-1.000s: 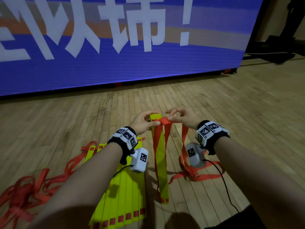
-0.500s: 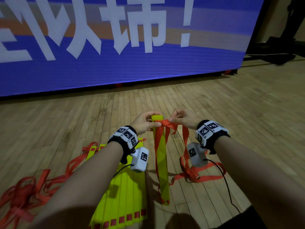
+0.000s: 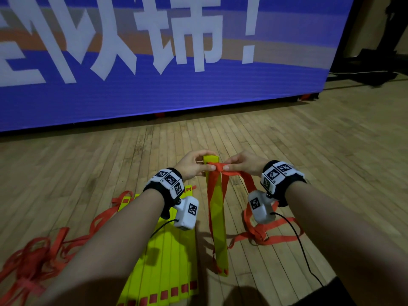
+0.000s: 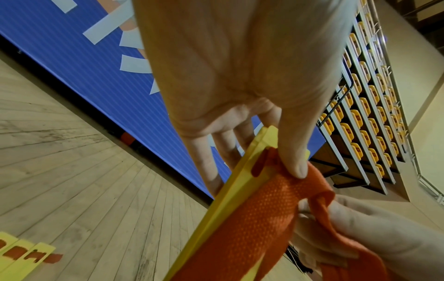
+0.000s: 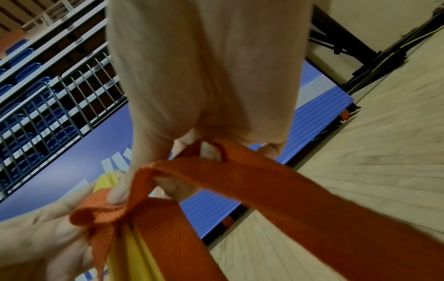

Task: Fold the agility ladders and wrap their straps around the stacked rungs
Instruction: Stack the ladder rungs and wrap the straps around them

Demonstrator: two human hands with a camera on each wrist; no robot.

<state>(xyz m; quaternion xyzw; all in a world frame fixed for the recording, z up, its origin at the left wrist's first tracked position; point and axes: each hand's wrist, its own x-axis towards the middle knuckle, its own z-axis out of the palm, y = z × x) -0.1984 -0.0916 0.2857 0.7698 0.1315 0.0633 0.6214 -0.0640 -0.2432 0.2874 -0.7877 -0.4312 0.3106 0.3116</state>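
A stack of yellow rungs (image 3: 218,219) stands on end on the wooden floor, its top between both hands. My left hand (image 3: 194,165) grips the top of the yellow rungs (image 4: 240,182), thumb pressing the orange strap (image 4: 252,224) against them. My right hand (image 3: 242,164) pinches the orange strap (image 3: 220,167) at the top of the stack, and the orange strap (image 5: 216,178) loops round its fingers. The strap hangs down both sides of the stack and trails to a loose pile (image 3: 267,235) on the floor at the right.
A second ladder with yellow rungs (image 3: 167,261) lies flat on the floor under my left arm, its orange straps (image 3: 33,259) tangled at the far left. A big blue screen (image 3: 154,74) stands across the back. Dark equipment (image 3: 375,62) stands at the right.
The right hand has drawn the strap closer to the top of the stack, next to the left thumb. The rungs stand nearly as before.
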